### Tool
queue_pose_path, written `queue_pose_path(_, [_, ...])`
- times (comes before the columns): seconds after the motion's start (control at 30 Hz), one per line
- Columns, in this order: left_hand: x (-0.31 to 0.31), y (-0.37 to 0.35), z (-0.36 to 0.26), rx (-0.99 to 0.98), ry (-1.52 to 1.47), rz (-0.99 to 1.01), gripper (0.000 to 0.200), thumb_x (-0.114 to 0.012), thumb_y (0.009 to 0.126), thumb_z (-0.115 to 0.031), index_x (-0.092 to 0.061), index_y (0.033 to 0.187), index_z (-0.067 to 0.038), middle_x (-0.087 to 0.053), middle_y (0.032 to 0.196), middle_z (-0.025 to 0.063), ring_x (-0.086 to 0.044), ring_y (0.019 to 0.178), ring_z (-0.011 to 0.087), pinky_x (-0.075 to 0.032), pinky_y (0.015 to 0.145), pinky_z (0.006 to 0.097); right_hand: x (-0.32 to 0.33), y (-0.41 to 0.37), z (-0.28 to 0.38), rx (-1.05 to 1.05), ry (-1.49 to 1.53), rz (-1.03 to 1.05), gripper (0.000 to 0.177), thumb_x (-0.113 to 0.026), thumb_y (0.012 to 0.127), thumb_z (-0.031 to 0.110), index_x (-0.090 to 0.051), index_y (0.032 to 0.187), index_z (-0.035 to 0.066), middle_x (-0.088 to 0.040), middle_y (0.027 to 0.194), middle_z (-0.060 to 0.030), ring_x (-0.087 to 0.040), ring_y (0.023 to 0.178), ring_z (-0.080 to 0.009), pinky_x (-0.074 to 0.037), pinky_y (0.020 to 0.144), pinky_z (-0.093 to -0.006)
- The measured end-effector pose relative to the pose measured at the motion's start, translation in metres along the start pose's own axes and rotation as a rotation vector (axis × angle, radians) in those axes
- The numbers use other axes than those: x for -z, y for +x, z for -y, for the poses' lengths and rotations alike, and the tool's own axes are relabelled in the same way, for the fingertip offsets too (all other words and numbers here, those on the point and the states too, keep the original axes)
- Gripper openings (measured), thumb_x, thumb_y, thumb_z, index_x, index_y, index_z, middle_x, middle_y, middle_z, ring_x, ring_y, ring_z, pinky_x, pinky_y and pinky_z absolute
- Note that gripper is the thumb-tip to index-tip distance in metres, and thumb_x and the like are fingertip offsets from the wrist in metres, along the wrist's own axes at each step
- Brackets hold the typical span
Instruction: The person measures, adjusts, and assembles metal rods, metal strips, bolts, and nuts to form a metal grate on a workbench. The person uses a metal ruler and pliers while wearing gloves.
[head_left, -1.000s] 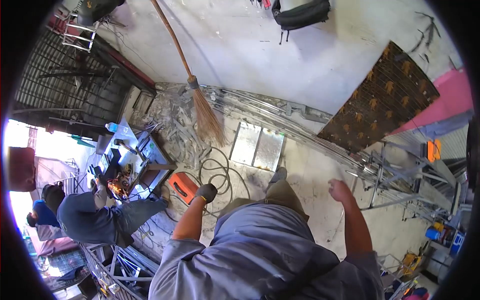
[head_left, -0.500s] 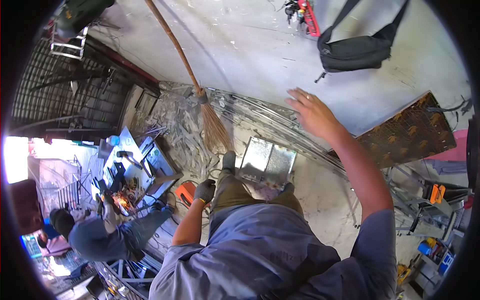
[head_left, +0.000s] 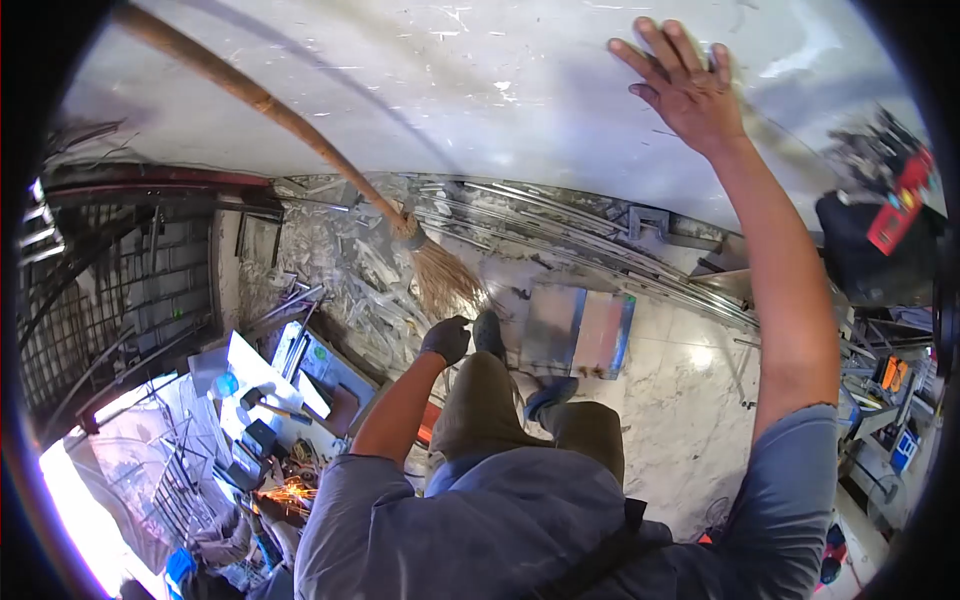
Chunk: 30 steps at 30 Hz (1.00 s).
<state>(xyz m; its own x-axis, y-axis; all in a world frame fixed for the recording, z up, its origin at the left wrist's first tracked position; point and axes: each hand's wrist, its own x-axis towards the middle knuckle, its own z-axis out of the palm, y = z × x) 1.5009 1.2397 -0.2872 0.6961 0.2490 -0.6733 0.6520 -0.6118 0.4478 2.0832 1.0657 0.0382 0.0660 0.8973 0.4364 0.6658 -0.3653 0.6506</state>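
Standing beside a white wall, a person in a gray-blue shirt holds the bare right hand high in front of it, fingers spread wide and nothing in the grasp; whether the palm touches the wall cannot be told from this angle. The left hand, in a dark glove, is low beside one of the person's dark shoes, near the bristle end of a long-handled broom. Its fingers look bent, but whether they are closed on anything cannot be made out. The broom stands at a slant, its wooden handle rising to the upper left and its bristles down toward the pale floor, well apart from the right hand. A two-part panel lies on the floor ahead of the feet, while long metal bars run along the foot of the wall, next to a scatter of offcuts. At lower left, orange sparks glow beside a cluttered surface that carries a bluish bottle. Beyond the right forearm, a black bag and a red object show close together.
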Motion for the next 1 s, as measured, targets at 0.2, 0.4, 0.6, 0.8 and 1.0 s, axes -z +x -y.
queue_pose_path(0.2, [-0.036, 0.130, -0.011, 0.049, -0.059, 0.010, 0.053, -0.062, 0.104, -0.042, -0.071, 0.147, -0.011, -0.078, 0.131, 0.0259, -0.073, 0.125, 0.0443, -0.057, 0.111, 0.0511, -0.044, 0.001, 0.000, 0.006, -0.190, -0.245, 0.082, -0.057, 0.104, 0.063, -0.035, 0.177, 0.034, -0.018, 0.188, -0.0089, -0.012, 0.174, -0.0329, -0.001, 0.132, -0.0704])
queue_pose_path(0.4, [-0.090, 0.322, 0.005, 0.021, 0.171, 0.273, 0.042, -0.063, 0.099, -0.038, -0.085, 0.117, -0.007, -0.080, 0.129, 0.0195, -0.075, 0.124, 0.0406, -0.059, 0.109, 0.0491, -0.060, -0.009, 0.004, -0.043, -0.207, -0.328, 0.079, -0.056, 0.106, 0.060, -0.037, 0.176, 0.030, -0.020, 0.187, -0.0096, -0.013, 0.173, -0.0336, -0.003, 0.133, -0.0689])
queue_pose_path(0.6, [-0.143, 0.482, 0.059, -0.119, 0.482, 0.115, 0.036, -0.063, 0.099, -0.034, -0.086, 0.118, -0.014, -0.080, 0.129, 0.0188, -0.075, 0.124, 0.0398, -0.059, 0.109, 0.0485, -0.087, -0.056, 0.040, -0.093, -0.187, -0.363, 0.080, -0.057, 0.106, 0.060, -0.035, 0.176, 0.029, -0.019, 0.187, -0.0104, -0.012, 0.173, -0.0344, -0.003, 0.133, -0.0695])
queue_pose_path(0.8, [-0.148, 0.590, 0.097, -0.046, -0.014, -0.359, 0.042, -0.066, 0.101, -0.040, -0.082, 0.132, -0.018, -0.081, 0.125, 0.0189, -0.078, 0.115, 0.0419, -0.062, 0.102, 0.0498, -0.098, -0.089, 0.065, -0.087, -0.184, -0.396, 0.081, -0.057, 0.106, 0.060, -0.034, 0.177, 0.028, -0.018, 0.187, -0.0112, -0.012, 0.173, -0.0351, -0.003, 0.133, -0.0701])
queue_pose_path(1.0, [-0.115, 0.680, 0.098, 0.308, -0.332, -0.490, 0.044, -0.060, 0.108, -0.044, -0.084, 0.127, -0.012, -0.083, 0.126, 0.0154, -0.081, 0.111, 0.0357, -0.062, 0.096, 0.0484, -0.124, -0.101, 0.082, -0.069, -0.185, -0.360, 0.082, -0.057, 0.106, 0.060, -0.032, 0.177, 0.027, -0.017, 0.187, -0.0120, -0.011, 0.173, -0.0359, -0.003, 0.133, -0.0707])
